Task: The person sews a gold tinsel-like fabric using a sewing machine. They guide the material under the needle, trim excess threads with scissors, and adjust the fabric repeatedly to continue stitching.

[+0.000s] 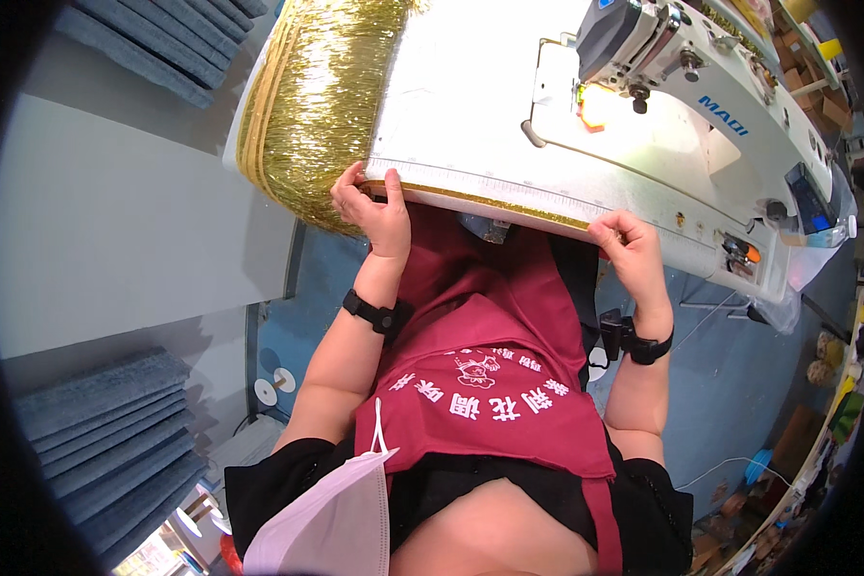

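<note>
A narrow strip of glittery gold trim [490, 201] is stretched along the front edge of the white sewing machine table, beside a printed ruler scale. At its left end, my left hand [379, 219] holds it against the edge, thumb on top; the other fingers are partly hidden and close to the gold tinsel fringe. My right hand [634, 252] pinches the strip's right end between thumb and forefinger. The big bundle of gold tinsel fringe [331, 96] lies over the table's left end and hangs off the front.
The sewing machine [730, 106] stands at the back right, its lamp lit over the needle area. A clear plastic bag [782, 312] hangs at the table's right end. Blue-grey pleated fabric [106, 442] is at the left, by a grey panel [144, 202]. White spools [266, 391] lie below.
</note>
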Tool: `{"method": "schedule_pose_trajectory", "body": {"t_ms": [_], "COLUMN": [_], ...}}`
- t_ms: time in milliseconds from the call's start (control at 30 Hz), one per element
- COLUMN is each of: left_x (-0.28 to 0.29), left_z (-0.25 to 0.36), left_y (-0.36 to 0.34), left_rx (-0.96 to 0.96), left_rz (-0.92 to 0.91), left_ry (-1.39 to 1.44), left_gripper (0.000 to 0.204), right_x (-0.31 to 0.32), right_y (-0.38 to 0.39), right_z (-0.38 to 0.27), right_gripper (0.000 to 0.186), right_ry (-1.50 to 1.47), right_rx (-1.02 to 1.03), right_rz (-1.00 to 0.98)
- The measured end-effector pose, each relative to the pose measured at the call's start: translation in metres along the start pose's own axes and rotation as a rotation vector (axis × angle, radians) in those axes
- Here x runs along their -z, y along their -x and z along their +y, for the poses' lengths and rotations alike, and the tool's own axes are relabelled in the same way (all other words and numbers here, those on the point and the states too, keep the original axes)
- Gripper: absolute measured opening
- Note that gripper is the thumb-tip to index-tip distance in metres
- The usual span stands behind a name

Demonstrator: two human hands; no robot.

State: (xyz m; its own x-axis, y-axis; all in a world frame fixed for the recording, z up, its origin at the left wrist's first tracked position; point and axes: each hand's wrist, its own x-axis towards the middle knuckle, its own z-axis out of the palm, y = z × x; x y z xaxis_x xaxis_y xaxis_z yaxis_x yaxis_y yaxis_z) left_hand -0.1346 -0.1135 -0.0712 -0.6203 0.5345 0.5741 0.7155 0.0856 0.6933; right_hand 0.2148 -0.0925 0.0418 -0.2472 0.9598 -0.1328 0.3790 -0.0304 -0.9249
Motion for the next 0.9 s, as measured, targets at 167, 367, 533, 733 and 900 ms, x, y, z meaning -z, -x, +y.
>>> {"method": "schedule_pose_trajectory", "body": {"t_ms": [167,367,533,733,900], "left_x": [-0.005,-0.01,-0.007,-0.007,-0.007], "left_z": [0.005,0.004,0.001,0.001,-0.002], "left_y": [-0.003,-0.007,-0.007,-0.008,-0.01], "left_rx": [0.046,0.067,0.041,0.105,0.124], "left_rz": [0.04,0.075,0.032,-0.006,-0.021], "left_ry": [-0.006,0.03,-0.03,0.05,0.017], "left_gripper": [0.068,0.072,0.069,0.066,0.067], "right_x": [0.016,0.041,0.081,0.111,0.122], "right_y": [-0.003,-0.003,0.012,0.041,0.053], "right_z": [0.012,0.026,0.042,0.074,0.09], "right_gripper": [0.016,0.015,0.014,0.014,0.013], "right_ry": [-0.002,0.04,0.147,0.089,0.175], "right_rx": [-0.056,-0.065,-0.07,-0.11,-0.13], "right_rz": [0.082,0.176,0.238,0.26,0.337]}}
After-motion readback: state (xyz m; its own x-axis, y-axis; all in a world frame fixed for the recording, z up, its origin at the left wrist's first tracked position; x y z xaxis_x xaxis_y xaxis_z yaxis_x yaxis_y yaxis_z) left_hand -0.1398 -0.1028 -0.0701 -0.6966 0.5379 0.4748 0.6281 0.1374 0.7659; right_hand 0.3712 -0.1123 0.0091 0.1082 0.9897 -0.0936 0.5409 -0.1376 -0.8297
